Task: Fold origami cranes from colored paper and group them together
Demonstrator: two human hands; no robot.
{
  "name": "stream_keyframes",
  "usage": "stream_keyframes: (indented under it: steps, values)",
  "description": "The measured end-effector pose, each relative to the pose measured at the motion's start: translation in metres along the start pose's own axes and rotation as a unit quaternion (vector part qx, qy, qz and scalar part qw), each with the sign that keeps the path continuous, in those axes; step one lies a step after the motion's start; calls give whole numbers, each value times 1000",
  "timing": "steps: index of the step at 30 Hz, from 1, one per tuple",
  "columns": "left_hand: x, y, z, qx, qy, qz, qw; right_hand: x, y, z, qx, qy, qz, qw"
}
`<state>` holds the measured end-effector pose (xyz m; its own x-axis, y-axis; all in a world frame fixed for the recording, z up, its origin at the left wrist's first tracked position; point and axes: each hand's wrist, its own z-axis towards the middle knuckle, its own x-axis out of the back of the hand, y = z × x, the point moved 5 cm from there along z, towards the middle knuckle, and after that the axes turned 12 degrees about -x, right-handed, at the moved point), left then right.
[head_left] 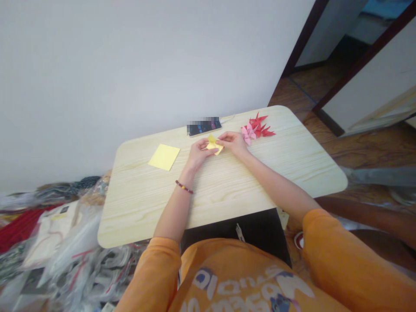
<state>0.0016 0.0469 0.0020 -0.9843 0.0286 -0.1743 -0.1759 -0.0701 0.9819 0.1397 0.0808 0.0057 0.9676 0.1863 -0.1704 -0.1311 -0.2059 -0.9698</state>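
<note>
A small piece of folded yellow paper (215, 146) is held between both hands, just above the table, with one flap standing up at its top. My left hand (199, 154) pinches it from the left side, thumb along the lower part. From the right, my right hand (234, 143) grips it with thumb and fingertips near the flap. A flat yellow square of paper (164, 157) lies on the table left of my left hand. Just beyond my right hand sit a pink folded paper piece (249, 132) and several pointed red folded paper pieces (259, 125).
The pale wood-grain table (139, 203) stands against a white wall (130, 65). A phone (204, 126) with a cable lies near its back edge. Bagged clothes and plastic packaging (74, 242) are heaped at the left. A doorway and wooden floor (344, 147) are on the right.
</note>
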Motion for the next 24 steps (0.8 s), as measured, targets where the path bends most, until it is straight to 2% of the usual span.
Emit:
stream_keyframes:
  steps: [13,24]
  values:
    - [-3,4,-3,5,6,-3,1000,1,3,2,13,-2,-32,999]
    - [-1,2,-2,10,19,-8,1000,-2,2,0,-2,-13,5,1000]
